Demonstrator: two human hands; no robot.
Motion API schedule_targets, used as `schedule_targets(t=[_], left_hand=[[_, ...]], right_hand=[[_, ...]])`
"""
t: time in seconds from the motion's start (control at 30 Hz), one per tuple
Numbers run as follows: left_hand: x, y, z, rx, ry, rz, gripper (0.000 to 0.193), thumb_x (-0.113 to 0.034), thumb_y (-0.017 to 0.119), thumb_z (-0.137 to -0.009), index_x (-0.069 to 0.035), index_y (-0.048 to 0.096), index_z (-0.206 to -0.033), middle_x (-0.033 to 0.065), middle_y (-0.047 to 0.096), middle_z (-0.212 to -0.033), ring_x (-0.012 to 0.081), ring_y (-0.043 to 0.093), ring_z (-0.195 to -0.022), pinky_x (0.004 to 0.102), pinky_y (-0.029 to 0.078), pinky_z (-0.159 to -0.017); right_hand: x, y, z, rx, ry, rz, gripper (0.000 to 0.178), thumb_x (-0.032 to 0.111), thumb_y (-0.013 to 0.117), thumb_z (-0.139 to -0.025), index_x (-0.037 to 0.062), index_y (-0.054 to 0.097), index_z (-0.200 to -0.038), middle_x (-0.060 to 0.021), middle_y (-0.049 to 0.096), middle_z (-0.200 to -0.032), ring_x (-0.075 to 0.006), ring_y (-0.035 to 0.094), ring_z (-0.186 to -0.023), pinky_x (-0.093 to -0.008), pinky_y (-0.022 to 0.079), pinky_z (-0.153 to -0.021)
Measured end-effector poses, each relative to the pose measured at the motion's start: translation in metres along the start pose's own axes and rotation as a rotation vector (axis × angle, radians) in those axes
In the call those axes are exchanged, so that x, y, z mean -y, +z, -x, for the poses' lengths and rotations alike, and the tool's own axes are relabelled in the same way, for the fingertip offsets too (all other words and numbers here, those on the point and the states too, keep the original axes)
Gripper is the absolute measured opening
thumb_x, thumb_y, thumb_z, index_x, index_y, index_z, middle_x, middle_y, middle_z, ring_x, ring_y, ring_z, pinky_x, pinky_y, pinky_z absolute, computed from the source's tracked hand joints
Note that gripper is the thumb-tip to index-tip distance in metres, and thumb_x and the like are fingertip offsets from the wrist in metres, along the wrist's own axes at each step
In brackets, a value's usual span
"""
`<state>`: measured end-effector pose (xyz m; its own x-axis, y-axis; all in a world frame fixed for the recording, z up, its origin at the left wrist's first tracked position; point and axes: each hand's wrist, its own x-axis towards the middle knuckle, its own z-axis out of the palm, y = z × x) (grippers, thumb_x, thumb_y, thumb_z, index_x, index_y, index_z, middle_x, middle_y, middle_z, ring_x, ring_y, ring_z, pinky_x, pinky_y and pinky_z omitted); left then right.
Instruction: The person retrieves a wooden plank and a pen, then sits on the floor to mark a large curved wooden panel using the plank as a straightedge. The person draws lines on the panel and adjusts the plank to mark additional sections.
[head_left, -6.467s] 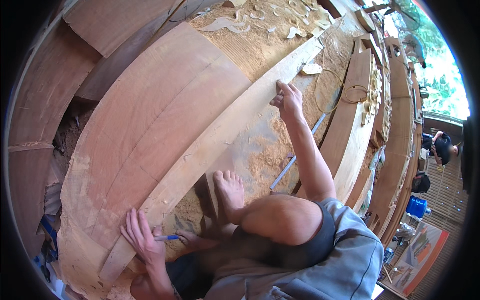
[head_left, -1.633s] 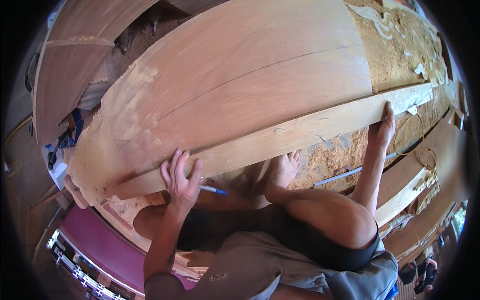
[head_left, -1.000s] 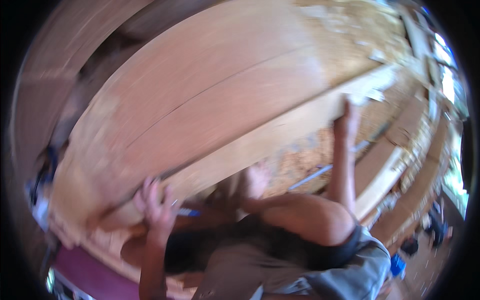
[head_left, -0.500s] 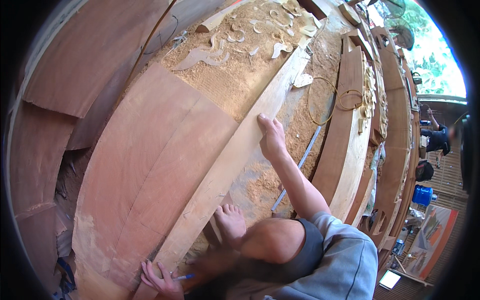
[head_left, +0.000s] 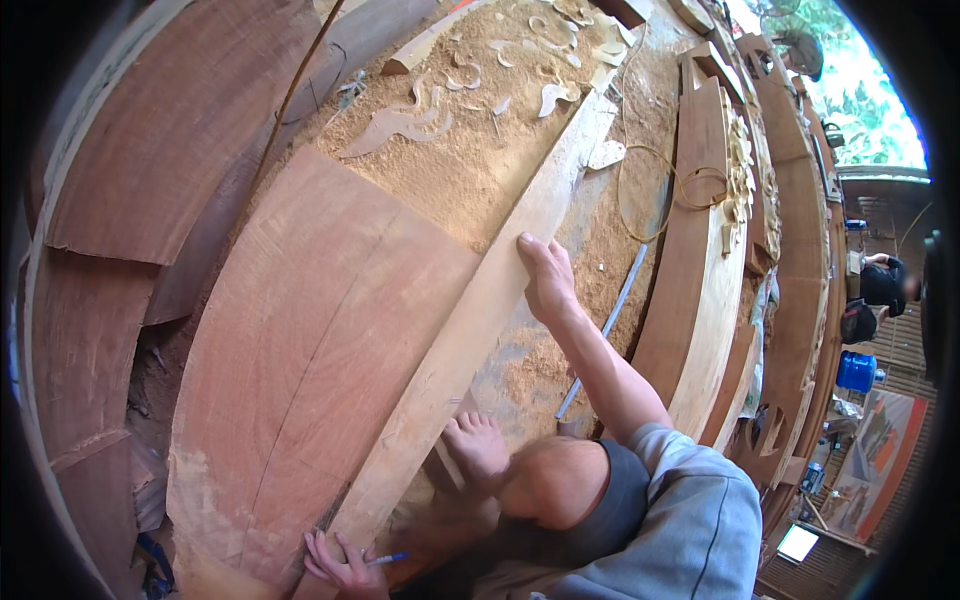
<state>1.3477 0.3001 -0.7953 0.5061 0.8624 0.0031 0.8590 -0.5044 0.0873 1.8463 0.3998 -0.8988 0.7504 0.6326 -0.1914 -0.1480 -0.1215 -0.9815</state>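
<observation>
A long pale wooden strip (head_left: 452, 345) lies along the right edge of a broad reddish wooden panel (head_left: 310, 350). My right hand (head_left: 550, 280) grips the strip's edge near its middle, thumb on top, the other fingers mostly hidden. At the strip's near end, my left hand (head_left: 345, 568) rests with fingertips on the strip and the panel's edge. A blue pen (head_left: 388, 558) is held between its fingers, tip pointing right. A dark line runs lengthwise down the panel. My left forearm is dim and blurred.
Sawdust (head_left: 460, 165) with curly wood offcuts (head_left: 400, 130) covers the area beyond the panel. My bare foot (head_left: 477, 445) stands right of the strip. A grey rod (head_left: 600, 335), a thin yellow cord (head_left: 650, 238) and stacked timbers (head_left: 690, 240) lie rightward. Another person (head_left: 880, 285) is far right.
The view has shifted slightly, moving the panel and my left hand a little rightward in the picture. Both hands keep their places on the strip, and the pen stays in my left hand.
</observation>
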Motion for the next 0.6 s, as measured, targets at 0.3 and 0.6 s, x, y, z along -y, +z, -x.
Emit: schedule_targets(t=[0.3, 0.6], left_hand=[[0.000, -0.002, -0.002, 0.027, -0.016, 0.031, 0.054, -0.039, 0.055, -0.094, 0.001, 0.052, -0.129, 0.0272, 0.045, -0.135, 0.0478, 0.043, -0.128, 0.0638, 0.035, -0.096], [-0.001, 0.001, -0.003, 0.034, 0.007, 0.005, 0.053, -0.046, 0.047, -0.098, 0.000, 0.054, -0.124, 0.0272, 0.045, -0.134, 0.0483, 0.047, -0.123, 0.0652, 0.035, -0.094]], right_hand=[[-0.035, -0.023, -0.008, -0.010, 0.114, -0.121, 0.028, 0.018, 0.059, -0.094, -0.0013, 0.056, -0.114, -0.0107, 0.062, -0.108, -0.0176, 0.059, -0.101, -0.0320, 0.046, -0.092], [0.022, -0.009, 0.000, -0.024, 0.329, -0.158, 0.042, 0.023, 0.061, -0.092, -0.0073, 0.053, -0.120, -0.0154, 0.061, -0.116, -0.0244, 0.058, -0.107, -0.0359, 0.043, -0.101]])
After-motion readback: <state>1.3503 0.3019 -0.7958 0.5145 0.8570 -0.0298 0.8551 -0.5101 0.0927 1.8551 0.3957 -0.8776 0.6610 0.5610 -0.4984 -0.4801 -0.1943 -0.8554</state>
